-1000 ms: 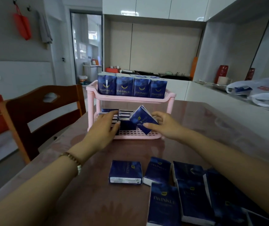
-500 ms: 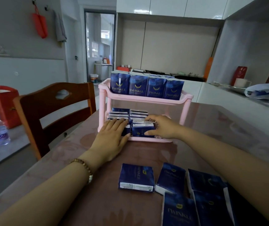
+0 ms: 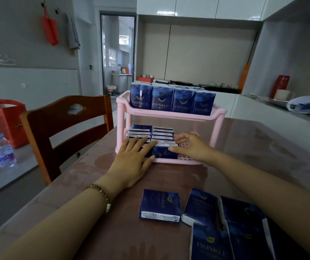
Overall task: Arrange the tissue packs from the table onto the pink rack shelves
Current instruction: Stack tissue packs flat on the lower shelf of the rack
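Observation:
A pink two-shelf rack [image 3: 220,112] stands on the brown table. Its top shelf holds a row of upright blue Twinkle tissue packs [image 3: 171,99]. Several packs stand in rows on the bottom shelf [image 3: 151,131]. My left hand [image 3: 134,160] lies flat with straight fingers against the front of the left row. My right hand [image 3: 190,147] touches the right side of the front pack [image 3: 164,152] in the right row, thumb on its face, fingers loosely bent. Several loose packs [image 3: 159,205] lie flat on the table near me, at lower right.
A wooden chair [image 3: 64,132] stands at the table's left side. Beyond it, a lower grey surface carries a water bottle [image 3: 4,151] and a red bag [image 3: 2,119]. A white counter at right holds a plastic bag [image 3: 306,106] and a cup.
The tilted pack in my right hand has been set upright at the front of the right row on the bottom shelf. My left hand flattened against the left row. The view shifted left.

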`<state>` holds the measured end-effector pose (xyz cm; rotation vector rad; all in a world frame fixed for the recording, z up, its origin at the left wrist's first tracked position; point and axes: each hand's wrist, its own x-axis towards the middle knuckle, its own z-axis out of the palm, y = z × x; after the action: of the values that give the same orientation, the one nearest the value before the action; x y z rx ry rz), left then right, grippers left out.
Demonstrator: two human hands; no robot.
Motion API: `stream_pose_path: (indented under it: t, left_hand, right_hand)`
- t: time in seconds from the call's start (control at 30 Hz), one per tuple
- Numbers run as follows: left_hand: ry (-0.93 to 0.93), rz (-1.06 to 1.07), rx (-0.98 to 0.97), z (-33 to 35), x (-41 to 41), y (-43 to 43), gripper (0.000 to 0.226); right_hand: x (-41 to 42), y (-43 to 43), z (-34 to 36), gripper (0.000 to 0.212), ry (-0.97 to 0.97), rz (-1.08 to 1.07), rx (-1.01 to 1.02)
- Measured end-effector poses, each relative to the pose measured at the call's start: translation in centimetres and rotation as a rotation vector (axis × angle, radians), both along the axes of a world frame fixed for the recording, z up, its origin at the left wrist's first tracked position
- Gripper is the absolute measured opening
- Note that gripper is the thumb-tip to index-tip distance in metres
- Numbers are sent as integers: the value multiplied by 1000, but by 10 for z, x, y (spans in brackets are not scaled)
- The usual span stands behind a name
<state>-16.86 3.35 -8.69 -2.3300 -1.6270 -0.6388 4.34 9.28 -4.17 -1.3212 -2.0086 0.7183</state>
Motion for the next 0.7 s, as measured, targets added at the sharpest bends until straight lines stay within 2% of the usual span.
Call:
stream_pose_path:
  t: [0.17,0.27,0.4,0.5,0.6,0.7]
  left_hand:
    - [-4,-1,-1,6,2,-1,79]
    - [-83,-47,9,14,3,-4,77]
    - [-128,-99,46,24,12,-12,73]
    - [-142,-173,-4,35,22,-22,73]
    - [-132,-259,-74,47,23,-35,58]
    - [-282,-361,-316,53,22,-56,32]
  right_hand:
    - [-4,-3,-2,49,13,-26,-1]
    - [-3,-8,1,50,4,-33,-13]
    - [3,-23,15,57,-100,-17,-15]
    - [15,-45,31,63,-153,-3,-35]
    - [29,-74,44,49,-172,69,-86]
    - [42,-100,42,39,-199,134,-160]
